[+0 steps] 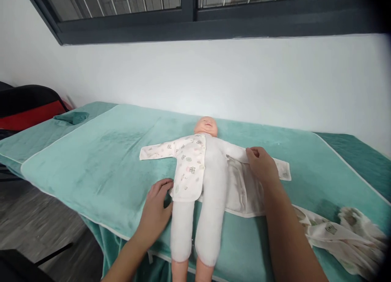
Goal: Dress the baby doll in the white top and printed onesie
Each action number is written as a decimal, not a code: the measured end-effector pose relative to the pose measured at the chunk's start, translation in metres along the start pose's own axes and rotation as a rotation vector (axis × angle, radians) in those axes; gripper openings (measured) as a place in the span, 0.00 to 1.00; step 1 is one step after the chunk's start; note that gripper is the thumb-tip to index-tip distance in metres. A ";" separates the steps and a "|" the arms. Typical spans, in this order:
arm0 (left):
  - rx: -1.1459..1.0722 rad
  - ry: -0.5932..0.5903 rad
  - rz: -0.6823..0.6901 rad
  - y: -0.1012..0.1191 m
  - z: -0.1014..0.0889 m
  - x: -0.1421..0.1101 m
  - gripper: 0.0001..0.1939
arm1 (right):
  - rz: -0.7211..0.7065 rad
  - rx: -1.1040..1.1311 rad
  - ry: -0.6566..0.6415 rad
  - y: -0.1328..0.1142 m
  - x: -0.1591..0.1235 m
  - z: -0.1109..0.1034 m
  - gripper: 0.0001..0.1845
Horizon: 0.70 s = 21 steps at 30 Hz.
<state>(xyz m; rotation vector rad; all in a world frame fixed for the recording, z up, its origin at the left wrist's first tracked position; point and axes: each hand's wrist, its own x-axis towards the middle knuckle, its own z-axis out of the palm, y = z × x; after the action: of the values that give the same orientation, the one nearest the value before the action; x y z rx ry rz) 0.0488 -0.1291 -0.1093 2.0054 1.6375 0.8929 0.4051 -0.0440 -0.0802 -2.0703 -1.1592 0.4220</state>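
Observation:
A baby doll (207, 126) lies on its back, with a white cloth body (214, 180) and white padded legs. A printed baby shirt (189, 168) covers one half of its chest and the arm at the left. The shirt's other half (244, 188) is spread out beneath the doll at the right. My right hand (261, 166) is closed around the end of the doll's white arm (233, 150), with the printed sleeve (283, 169) lying just beyond it. Beside the shirt's lower left edge rests my left hand (157, 208), fingers curved and thumb apart, touching the doll's side.
The doll lies on a green padded sheet (116, 151) over a table against a white wall (214, 78). A crumpled printed cloth (345, 237) is at the lower right. Black and red chairs (27, 106) stand at the far left, and a dark window frame (195, 27) is above.

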 end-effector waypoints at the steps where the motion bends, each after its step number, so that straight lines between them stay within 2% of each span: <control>1: 0.027 0.023 0.009 0.002 0.002 0.000 0.15 | 0.015 -0.022 -0.009 0.001 0.001 -0.001 0.21; 4: 0.003 0.071 -0.002 0.011 0.006 -0.002 0.11 | 0.014 0.026 0.007 0.005 0.005 -0.003 0.21; 9: -0.236 0.053 -0.235 0.030 0.002 -0.018 0.13 | 0.066 0.369 0.132 0.013 0.009 -0.006 0.19; 11: -0.265 0.045 -0.254 0.032 -0.003 -0.024 0.11 | 0.112 0.444 0.157 0.015 0.010 -0.007 0.19; 13: -0.267 0.110 -0.205 0.030 -0.008 -0.025 0.06 | 0.139 0.428 0.147 0.016 0.011 -0.009 0.19; 15: -0.245 0.223 -0.108 0.030 -0.013 -0.021 0.02 | 0.138 0.387 0.099 0.016 0.013 -0.012 0.18; 17: -0.197 0.297 0.021 0.037 -0.016 -0.008 0.05 | 0.136 0.382 0.023 0.017 0.017 -0.016 0.17; 19: -0.123 0.275 0.169 0.053 -0.013 0.012 0.07 | 0.138 0.361 -0.044 0.022 0.023 -0.020 0.17; 21: -0.033 0.169 0.324 0.076 -0.005 0.038 0.10 | 0.117 0.205 -0.066 0.029 0.029 -0.024 0.16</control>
<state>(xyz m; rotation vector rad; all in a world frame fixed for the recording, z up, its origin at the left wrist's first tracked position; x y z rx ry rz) 0.1035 -0.1102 -0.0468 2.2646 1.3898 1.2247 0.4523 -0.0398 -0.0823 -1.9629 -0.9916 0.6427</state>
